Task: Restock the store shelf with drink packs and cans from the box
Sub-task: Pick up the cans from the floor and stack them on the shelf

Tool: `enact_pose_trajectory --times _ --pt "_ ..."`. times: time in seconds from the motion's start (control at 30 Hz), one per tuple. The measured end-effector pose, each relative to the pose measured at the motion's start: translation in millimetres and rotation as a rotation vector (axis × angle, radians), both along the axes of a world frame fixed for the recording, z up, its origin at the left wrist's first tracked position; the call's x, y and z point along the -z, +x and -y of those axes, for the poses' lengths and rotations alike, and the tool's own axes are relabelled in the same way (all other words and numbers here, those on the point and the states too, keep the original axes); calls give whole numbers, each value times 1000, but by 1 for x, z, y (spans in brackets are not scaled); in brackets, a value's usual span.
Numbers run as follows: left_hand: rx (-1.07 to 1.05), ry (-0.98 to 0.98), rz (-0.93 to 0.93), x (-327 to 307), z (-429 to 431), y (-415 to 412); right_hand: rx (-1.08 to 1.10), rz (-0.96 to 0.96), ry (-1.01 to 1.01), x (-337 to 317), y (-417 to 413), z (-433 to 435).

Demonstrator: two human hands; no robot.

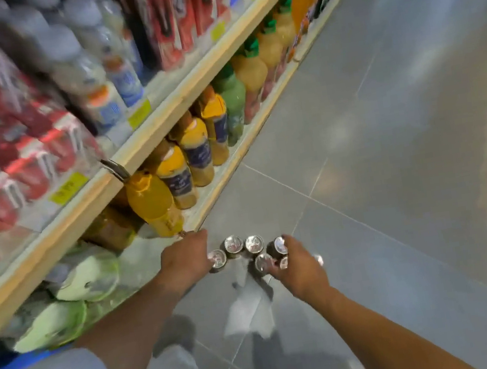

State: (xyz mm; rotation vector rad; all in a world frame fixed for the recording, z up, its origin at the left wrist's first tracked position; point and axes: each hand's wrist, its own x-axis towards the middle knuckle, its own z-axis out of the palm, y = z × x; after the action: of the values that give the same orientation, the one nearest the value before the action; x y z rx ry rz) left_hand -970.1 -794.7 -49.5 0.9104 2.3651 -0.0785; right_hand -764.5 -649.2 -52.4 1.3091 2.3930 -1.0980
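L hand (186, 262) & R hand (302, 270) held a cluster of silver-topped cans (243, 245) between them, low over the grey tiled floor (391, 161), just off the front of the bottom shelf (225, 180). L hand's fingers curled round the can at the cluster's left side; R hand's fingers wrapped over the tops of the cans on the right. About 6 lids showed, can sides mostly hidden, so no brand readable. Torn clear plastic wrap (249, 308) hung down from under the cans, btwn the forearms. Bottom shelf had orange juice bottles (150, 199) w/ dark blue labels, text too blurred to read, then green-capped yellow bottles (250, 65) further along. Pale green packs (87, 276) lay at the near end of that shelf, beside the L forearm. On the wooden shelf above (161, 117): red wrapped packs (25, 161), motion-blurred, and clear bottles w/ blue-orange labels (98, 79). Yellow price tag (68, 186) on the shelf edge had dark print, not legible.
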Motion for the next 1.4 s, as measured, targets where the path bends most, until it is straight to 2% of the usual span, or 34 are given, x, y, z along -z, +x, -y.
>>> enact_pose_trajectory --times 0.13,0.33,0.57,0.77,0.9,1.07,1.27,1.4 --pt "20 -51 159 113 -5 -14 -97 74 14 107 -8 3" --pt "63 -57 136 200 -14 -6 -233 232 242 190 -16 6" --pt "52 -11 -63 223 -9 4 -234 278 320 211 -27 10" --pt "48 -15 -94 217 -11 5 -174 296 296 208 -31 10" --pt "70 -52 -86 193 -8 7 -161 310 306 193 -26 12" --pt "97 -58 -61 121 4 14 -159 334 317 133 -16 22" --pt "105 -87 -51 -9 17 18 -153 320 302 5 -12 33" --pt "108 -64 -64 -128 21 16 -147 274 314 -112 -14 35"
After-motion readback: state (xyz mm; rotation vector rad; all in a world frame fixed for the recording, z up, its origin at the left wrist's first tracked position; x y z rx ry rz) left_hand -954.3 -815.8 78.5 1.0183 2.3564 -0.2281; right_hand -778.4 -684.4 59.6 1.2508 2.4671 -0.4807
